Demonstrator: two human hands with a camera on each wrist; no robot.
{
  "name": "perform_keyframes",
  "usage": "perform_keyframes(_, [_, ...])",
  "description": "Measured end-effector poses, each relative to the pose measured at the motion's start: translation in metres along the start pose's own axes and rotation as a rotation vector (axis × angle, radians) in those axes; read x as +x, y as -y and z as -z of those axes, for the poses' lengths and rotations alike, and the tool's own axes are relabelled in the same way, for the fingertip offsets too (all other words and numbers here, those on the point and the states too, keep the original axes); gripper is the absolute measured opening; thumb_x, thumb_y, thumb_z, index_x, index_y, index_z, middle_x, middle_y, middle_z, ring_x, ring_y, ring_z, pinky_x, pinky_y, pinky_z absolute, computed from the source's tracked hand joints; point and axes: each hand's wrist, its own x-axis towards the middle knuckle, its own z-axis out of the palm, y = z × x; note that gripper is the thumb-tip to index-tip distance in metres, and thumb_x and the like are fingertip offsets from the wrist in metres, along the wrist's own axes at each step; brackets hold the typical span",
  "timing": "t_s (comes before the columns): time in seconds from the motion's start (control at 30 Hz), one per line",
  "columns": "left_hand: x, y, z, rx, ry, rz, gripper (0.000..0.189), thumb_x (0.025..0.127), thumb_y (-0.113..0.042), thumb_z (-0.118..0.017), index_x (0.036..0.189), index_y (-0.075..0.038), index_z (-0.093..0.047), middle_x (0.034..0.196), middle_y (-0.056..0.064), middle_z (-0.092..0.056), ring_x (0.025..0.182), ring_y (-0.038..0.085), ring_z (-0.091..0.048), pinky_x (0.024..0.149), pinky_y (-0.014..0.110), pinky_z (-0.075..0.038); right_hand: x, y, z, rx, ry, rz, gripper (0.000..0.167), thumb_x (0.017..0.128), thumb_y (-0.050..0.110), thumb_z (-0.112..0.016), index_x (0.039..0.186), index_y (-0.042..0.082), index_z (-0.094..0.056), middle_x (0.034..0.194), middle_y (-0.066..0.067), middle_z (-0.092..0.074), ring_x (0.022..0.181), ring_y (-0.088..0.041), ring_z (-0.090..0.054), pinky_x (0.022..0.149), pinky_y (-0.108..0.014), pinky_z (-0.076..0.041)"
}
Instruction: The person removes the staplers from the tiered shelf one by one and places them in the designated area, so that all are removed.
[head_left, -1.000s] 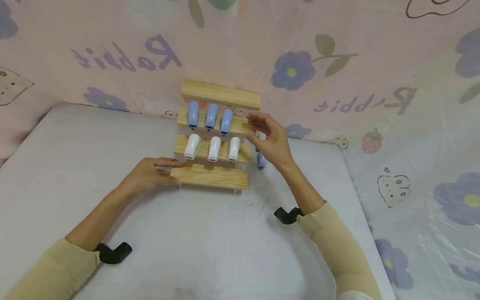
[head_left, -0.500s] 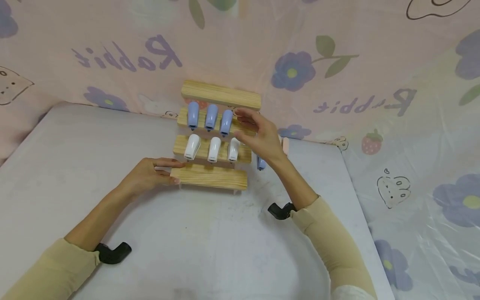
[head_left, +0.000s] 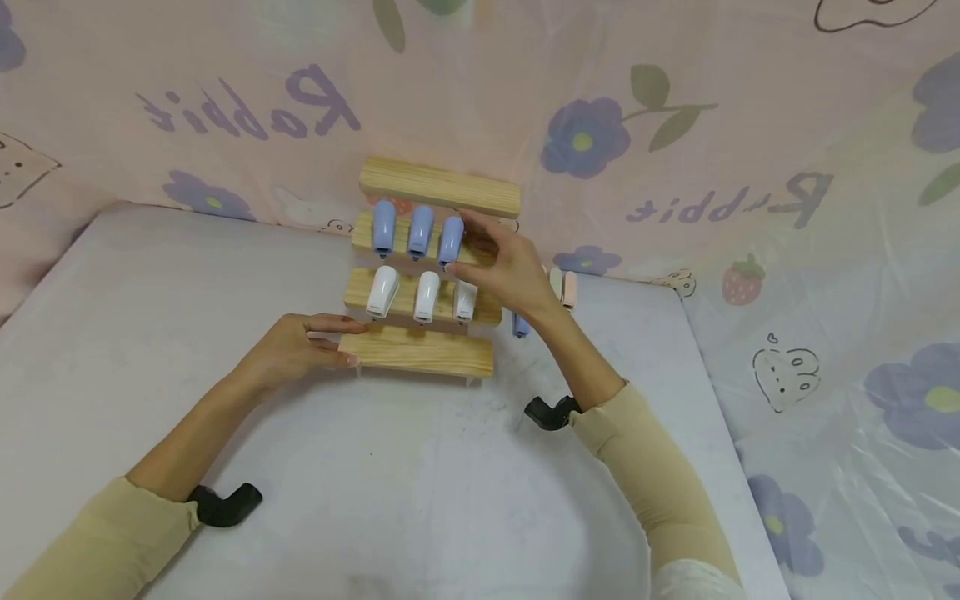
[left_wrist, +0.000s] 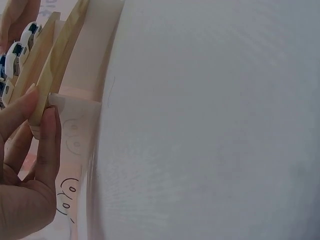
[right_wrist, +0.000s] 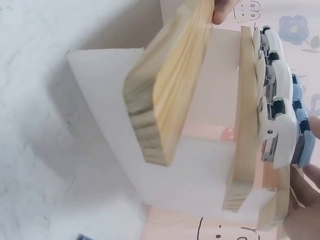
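Blue stapler (head_left: 451,238) sits at the right hand (head_left: 510,268), its ends pinched between curved thumb and forefinger. The left hand (head_left: 288,356) pinches the nearest end of the lowest wooden shelf (head_left: 420,352); three white staplers (head_left: 427,296) stand between both hands.

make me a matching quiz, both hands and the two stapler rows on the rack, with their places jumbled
1 left hand
2 right hand
3 blue stapler row
4 white stapler row

a at the right end of the blue stapler row
b standing on the second bar from the bottom
c pinching the left end of the lowest bar
d standing on the third bar from the bottom

Pairs: 1-c, 2-a, 3-d, 4-b
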Motion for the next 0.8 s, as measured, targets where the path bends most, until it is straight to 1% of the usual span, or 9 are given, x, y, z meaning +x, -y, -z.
perform_keyframes(0.13, [-0.0007, -0.0021, 0.0002, 0.001, 0.005, 0.004, 0.058, 0.079, -0.028, -0.085, 0.131, -0.013, -0.066, 0.156, 0.017, -0.036, 0.117, 0.034, -0.06, 0.095, 0.043, -0.048, 0.0011, 0.0028, -0.0008, -0.091, 0.021, -0.035, 0.078, 0.083, 0.024, -0.083, 0.15, 0.012, -0.045, 0.138, -0.006, -0.057, 0.124, -0.016, -0.055, 0.102, -0.025, -0.043])
perform_keyframes(0.27, [-0.0012, -0.0038, -0.0004, -0.001, 0.011, 0.0, 0.059, 0.08, -0.029, -0.085, 0.132, -0.012, -0.066, 0.157, 0.019, -0.034, 0.12, 0.039, -0.057, 0.097, 0.048, -0.047, 0.0016, 0.0038, -0.0013, -0.144, 0.018, -0.05, 0.08, 0.082, 0.029, -0.084, 0.15, 0.015, -0.045, 0.138, -0.005, -0.057, 0.123, -0.017, -0.055, 0.102, -0.027, -0.043])
perform_keyframes(0.4, [-0.0017, -0.0033, -0.0004, -0.005, 0.007, -0.001, 0.058, 0.079, -0.028, -0.085, 0.132, -0.012, -0.066, 0.157, 0.018, -0.035, 0.118, 0.036, -0.059, 0.097, 0.046, -0.047, 0.0026, 0.0035, -0.0024, -0.162, 0.01, -0.058, 0.078, 0.082, 0.03, -0.083, 0.149, 0.018, -0.046, 0.137, -0.004, -0.059, 0.123, -0.016, -0.056, 0.102, -0.027, -0.043])
perform_keyframes(0.53, [-0.0019, -0.0012, -0.0006, -0.006, 0.005, -0.004, 0.058, 0.08, -0.027, -0.085, 0.132, -0.011, -0.066, 0.156, 0.019, -0.035, 0.115, 0.034, -0.062, 0.096, 0.044, -0.048, 0.0025, 0.003, -0.0033, -0.173, 0.005, -0.062, 0.074, 0.083, 0.03, -0.082, 0.148, 0.018, -0.049, 0.136, -0.003, -0.06, 0.122, -0.015, -0.057, 0.102, -0.027, -0.043])
perform_keyframes(0.67, [-0.0012, -0.0009, -0.0007, 0.001, 0.003, -0.006, 0.058, 0.079, -0.028, -0.086, 0.131, -0.012, -0.067, 0.156, 0.019, -0.035, 0.115, 0.034, -0.062, 0.094, 0.042, -0.05, 0.0007, 0.0026, -0.0029, -0.16, -0.008, -0.058, 0.072, 0.084, 0.028, -0.082, 0.147, 0.018, -0.049, 0.137, -0.003, -0.06, 0.123, -0.015, -0.056, 0.103, -0.027, -0.043])
perform_keyframes(0.8, [-0.0006, -0.002, -0.0004, 0.006, 0.0, 0.001, 0.058, 0.078, -0.029, -0.086, 0.131, -0.013, -0.067, 0.156, 0.018, -0.036, 0.116, 0.034, -0.061, 0.092, 0.041, -0.05, -0.0002, 0.001, -0.0016, -0.129, -0.011, -0.033, 0.072, 0.084, 0.025, -0.081, 0.148, 0.018, -0.049, 0.138, -0.004, -0.059, 0.123, -0.015, -0.057, 0.102, -0.026, -0.044])
